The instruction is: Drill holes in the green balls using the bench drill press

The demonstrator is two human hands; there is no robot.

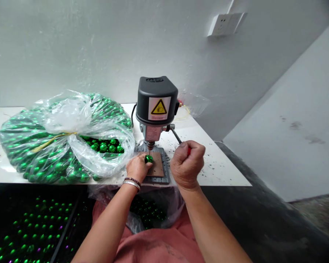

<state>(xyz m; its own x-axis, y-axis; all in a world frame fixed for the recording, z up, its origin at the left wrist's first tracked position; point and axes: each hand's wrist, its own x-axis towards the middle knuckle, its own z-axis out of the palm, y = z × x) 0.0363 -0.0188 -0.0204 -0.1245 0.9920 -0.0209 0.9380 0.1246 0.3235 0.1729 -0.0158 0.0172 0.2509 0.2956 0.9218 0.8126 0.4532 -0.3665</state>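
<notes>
My left hand (138,167) pinches a shiny green ball (148,159) on a brown board (157,164), which lies on the grey base (166,171) of a small drill press (157,98). Directly above the ball is the drill bit (150,151); whether its tip touches the ball or has gone into it, I cannot make out. Closed in a fist, my right hand (188,162) grips the red-ended feed lever (177,136) on the machine's right side.
A large clear bag (57,146) of green balls, torn partly open, fills the table's left side. Dark shavings lie around the base on the white table (222,171). An open plastic bag (171,204) with green balls hangs at my lap. More balls (34,226) lie lower left.
</notes>
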